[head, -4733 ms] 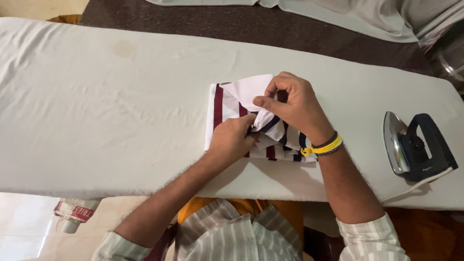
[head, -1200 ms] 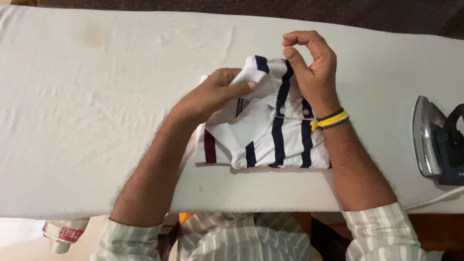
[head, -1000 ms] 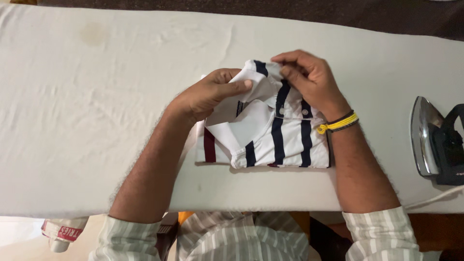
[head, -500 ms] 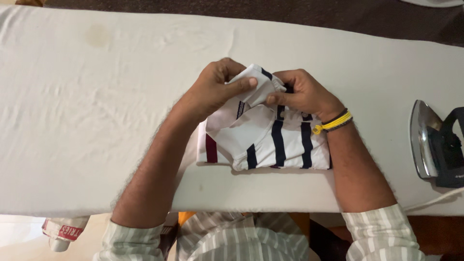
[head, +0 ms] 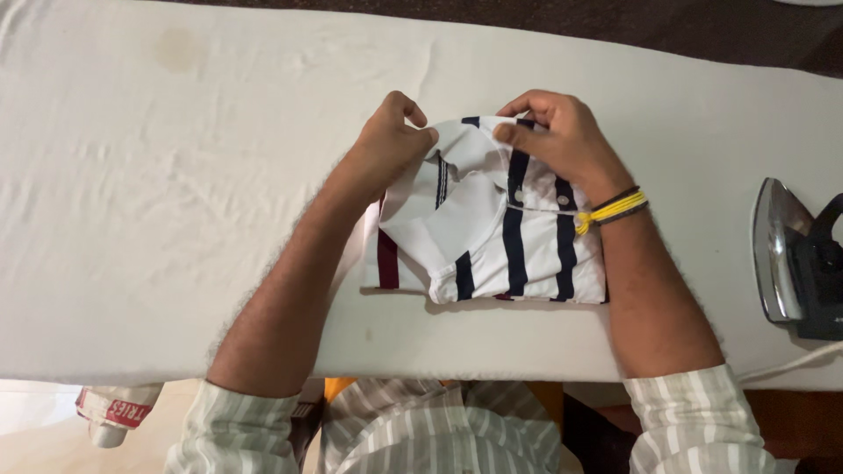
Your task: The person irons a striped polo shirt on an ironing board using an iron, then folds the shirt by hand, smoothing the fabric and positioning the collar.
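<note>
A folded shirt, white with dark navy stripes and a maroon band at its left edge, lies on the counter close to the near edge, a little right of the middle. Its collar end points to the far side, and two small buttons show along the placket.

The left hand sits at the shirt's far-left corner with its grip pressed together, thumb and fingers pinching a fold of white fabric beside the collar. The right hand rests on the far-right part of the shirt; its grip is closed too, thumb and forefinger pinching the cloth at the collar's far edge while the heel of the hand lies on the striped front. The two hands are near each other, with the raised collar between them. A yellow band and a dark one circle the right wrist. Both forearms reach in from the near side, with striped sleeves rolled up at the elbows.

The counter is padded and covered in a white cloth, creased in places, with a faint brownish stain at the far left. An iron rests at the right edge, well apart from the shirt, its cord trailing off the near side.
</note>
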